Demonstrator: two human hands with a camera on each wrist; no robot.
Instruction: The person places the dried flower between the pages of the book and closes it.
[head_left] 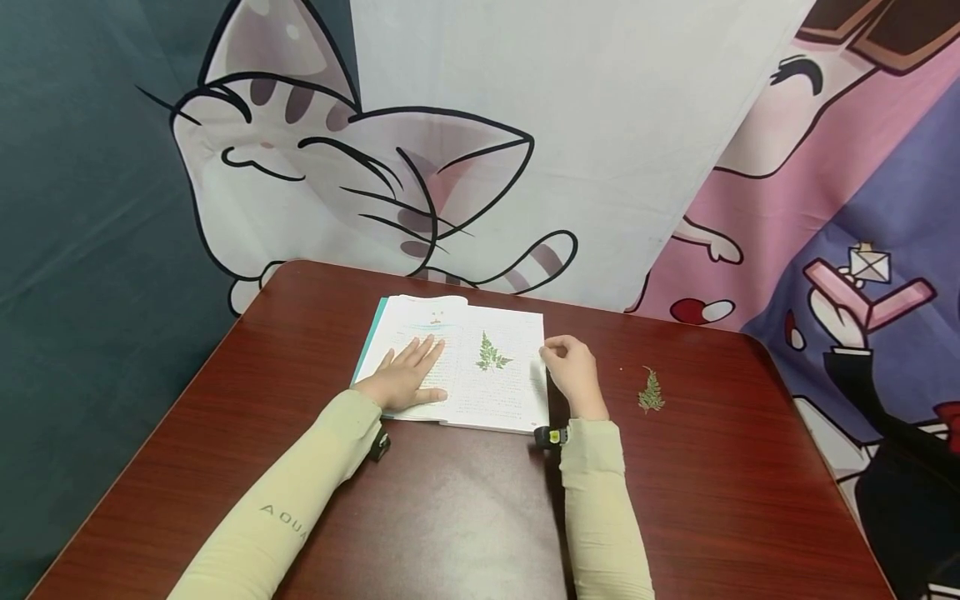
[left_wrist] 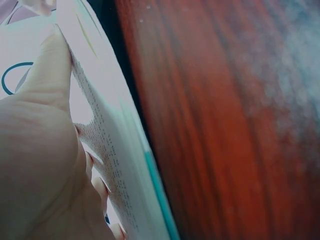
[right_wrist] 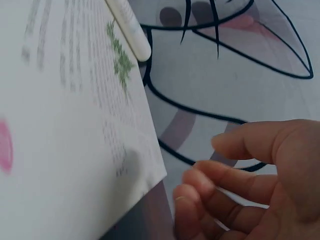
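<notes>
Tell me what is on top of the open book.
A green fern sprig lies on the right-hand page; the person's left grip rests on the left-hand page. Any print directly beneath them is covered.

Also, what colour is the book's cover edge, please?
The cover edge is teal, clearest in the left wrist view.

A glossy, reddish-brown wood-grain table [head_left: 720, 479] with rounded far corners and streaked grain shows a pale sheen toward its near middle. Directly on it, near the far edge, lies an open book [head_left: 502, 400] with a teal cover; well apart to its right, a green fern sprig [head_left: 651, 392] lies flat.
</notes>
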